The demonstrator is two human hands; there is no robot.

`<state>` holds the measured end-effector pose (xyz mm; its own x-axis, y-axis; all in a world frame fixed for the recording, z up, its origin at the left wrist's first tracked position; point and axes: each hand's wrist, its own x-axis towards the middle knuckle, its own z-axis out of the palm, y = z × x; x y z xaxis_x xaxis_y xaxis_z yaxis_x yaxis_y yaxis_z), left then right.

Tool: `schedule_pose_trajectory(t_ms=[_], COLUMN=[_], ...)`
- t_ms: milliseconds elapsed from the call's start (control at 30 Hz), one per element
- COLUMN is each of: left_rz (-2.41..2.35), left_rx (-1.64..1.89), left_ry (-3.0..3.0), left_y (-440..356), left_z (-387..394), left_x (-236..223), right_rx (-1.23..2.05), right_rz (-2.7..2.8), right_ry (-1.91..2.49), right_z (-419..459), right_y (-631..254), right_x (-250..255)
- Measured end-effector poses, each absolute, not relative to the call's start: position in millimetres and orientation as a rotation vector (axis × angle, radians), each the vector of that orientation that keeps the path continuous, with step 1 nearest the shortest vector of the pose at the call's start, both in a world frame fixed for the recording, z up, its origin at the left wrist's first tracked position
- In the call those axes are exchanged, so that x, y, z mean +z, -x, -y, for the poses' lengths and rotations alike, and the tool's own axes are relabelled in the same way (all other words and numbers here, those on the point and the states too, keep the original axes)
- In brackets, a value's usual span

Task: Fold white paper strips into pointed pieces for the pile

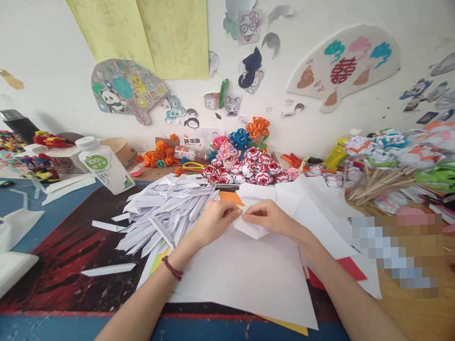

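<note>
Over white sheets [250, 275], hands [215, 217] [269, 216] pinching folded paper [255, 231]

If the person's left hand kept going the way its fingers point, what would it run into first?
Beyond the white paper piece at its fingertips, the left hand would likely meet the right hand's fingertips, almost directly opposite; exact depth is unclear.

nearest me, a large white sheet [250, 275] lies flat, open to pass over. a heap of folded paper strips [165, 211] hems my left hand [216, 217]; red-and-white flowers [263, 174] bar the way ahead; wooden sticks [381, 184] crowd the far right.
</note>
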<state>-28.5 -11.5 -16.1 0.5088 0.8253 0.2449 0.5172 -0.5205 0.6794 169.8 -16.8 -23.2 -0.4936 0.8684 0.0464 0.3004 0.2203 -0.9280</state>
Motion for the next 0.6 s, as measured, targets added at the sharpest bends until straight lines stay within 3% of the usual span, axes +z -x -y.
schedule_pose_trajectory(t_ms=[233, 600], left_rz=[-1.154, -1.245], left_rx=[0.929, 0.848], left_ry=[-2.135, -2.154], left_y=[30.3, 26.0], left_z=[8.0, 6.2], left_x=[-14.2, -25.7], right_rx=[1.126, 1.414], right_rz=[1.846, 1.427], right_ry=[1.170, 1.167], right_z=[13.0, 11.9], right_y=[-173.4, -173.2], right_x=[-26.4, -25.3])
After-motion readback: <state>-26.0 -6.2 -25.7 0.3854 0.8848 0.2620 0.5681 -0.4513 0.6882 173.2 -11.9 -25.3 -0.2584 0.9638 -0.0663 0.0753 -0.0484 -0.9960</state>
